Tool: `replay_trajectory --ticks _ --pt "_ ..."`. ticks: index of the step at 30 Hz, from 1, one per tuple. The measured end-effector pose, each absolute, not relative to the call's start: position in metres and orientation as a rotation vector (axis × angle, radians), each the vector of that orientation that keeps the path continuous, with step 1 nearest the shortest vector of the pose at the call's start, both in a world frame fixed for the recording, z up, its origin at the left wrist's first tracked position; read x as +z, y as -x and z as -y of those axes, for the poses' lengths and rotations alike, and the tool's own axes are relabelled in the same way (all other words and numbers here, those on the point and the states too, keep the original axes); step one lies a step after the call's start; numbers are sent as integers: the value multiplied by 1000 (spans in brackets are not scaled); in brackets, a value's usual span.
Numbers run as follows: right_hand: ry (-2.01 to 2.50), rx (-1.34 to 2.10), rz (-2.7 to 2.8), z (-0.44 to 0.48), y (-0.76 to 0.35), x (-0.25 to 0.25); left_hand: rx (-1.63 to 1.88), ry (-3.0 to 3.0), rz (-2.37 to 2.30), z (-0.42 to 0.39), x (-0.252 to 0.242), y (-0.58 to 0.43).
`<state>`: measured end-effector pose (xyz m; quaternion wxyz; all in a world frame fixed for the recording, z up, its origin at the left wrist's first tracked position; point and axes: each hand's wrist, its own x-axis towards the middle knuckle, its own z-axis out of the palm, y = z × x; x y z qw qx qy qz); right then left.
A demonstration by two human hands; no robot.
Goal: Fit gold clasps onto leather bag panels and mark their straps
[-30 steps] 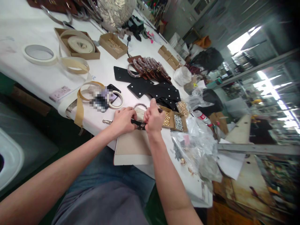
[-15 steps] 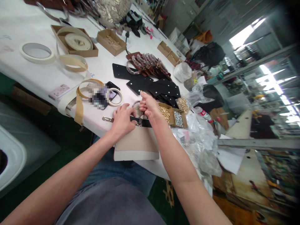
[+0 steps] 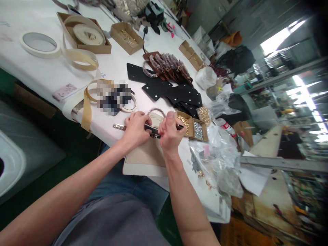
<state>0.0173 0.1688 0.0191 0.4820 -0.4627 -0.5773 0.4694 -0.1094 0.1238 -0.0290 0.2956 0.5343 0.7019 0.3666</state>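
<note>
A beige bag (image 3: 143, 155) with a pale lower edge lies at the front of the table, a black strip (image 3: 151, 129) along its upper side. A ring-shaped handle (image 3: 156, 110) in clear wrap stands beyond it. My left hand (image 3: 137, 129) presses with bent fingers on the bag at the strip's left part. A metal-tipped strap end (image 3: 118, 126) sticks out to its left. My right hand (image 3: 171, 131) is a fist over the strip's right part. Something black pokes out on the fist's right side; whether it is the strip or a tool handle I cannot tell.
Beside my right hand stand small boxes of gold studs (image 3: 183, 123) and silver studs (image 3: 197, 130). Black studded panels (image 3: 183, 95) and wrapped brown handles (image 3: 169, 66) lie behind. Tape rolls (image 3: 39, 44) and a blurred-out phone (image 3: 115, 99) are left, plastic bags (image 3: 217, 153) right.
My right hand has turned from a raised pinch to a fist lower over the strip, slightly right. My left hand stays on the bag. The view has shifted a little.
</note>
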Motion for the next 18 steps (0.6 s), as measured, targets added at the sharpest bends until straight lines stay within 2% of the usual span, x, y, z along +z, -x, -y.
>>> replay_trajectory --ticks 5,13,18 --pt "1034 1084 1438 -153 -22 12 959 -1461 -1866 -124 -26 109" --pt "986 1164 1243 -177 -35 43 913 -1525 -1896 -121 -15 109" --pt "1053 1154 1351 -172 -40 29 892 -1517 -1902 -121 -17 109"
